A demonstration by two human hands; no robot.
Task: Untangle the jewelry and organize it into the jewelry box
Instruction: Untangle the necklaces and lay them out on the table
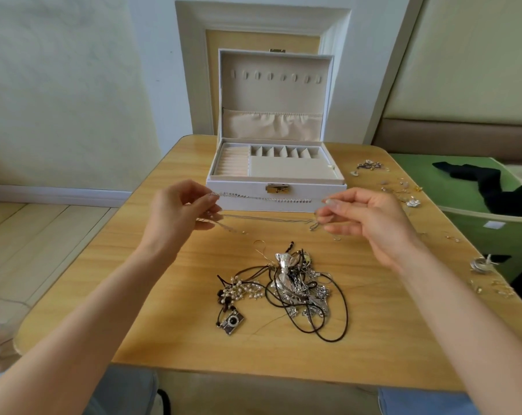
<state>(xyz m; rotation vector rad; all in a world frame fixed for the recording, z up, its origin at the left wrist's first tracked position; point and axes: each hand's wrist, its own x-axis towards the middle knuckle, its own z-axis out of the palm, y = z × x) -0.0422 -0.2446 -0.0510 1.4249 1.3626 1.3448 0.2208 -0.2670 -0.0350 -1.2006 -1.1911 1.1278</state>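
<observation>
Silver rhinestone chain (265,198) hangs taut above the wooden surface (170,319), pinched between left hand (179,209) and right hand (364,217); white jewelry box (276,196) looks empty, tangled pile (283,287) remains.

I see a honey-yellow wooden tabletop (164,295) with darker grain streaks running across it. The rectangular white leatherette jewelry box (238,187) is lined in plain beige velvet, and its small metal clasp (277,188) is gold. The thin silver studded chain (265,198) shows a regular dotted glint. In the tangled heap of necklaces (295,286) I pick out black cords, silver links and cream pearl beads. The little camera-shaped pendant (230,321) is silver with a black face. The plastic bin (478,235) is green, and the crumpled cloth (490,187) in it is black.
</observation>
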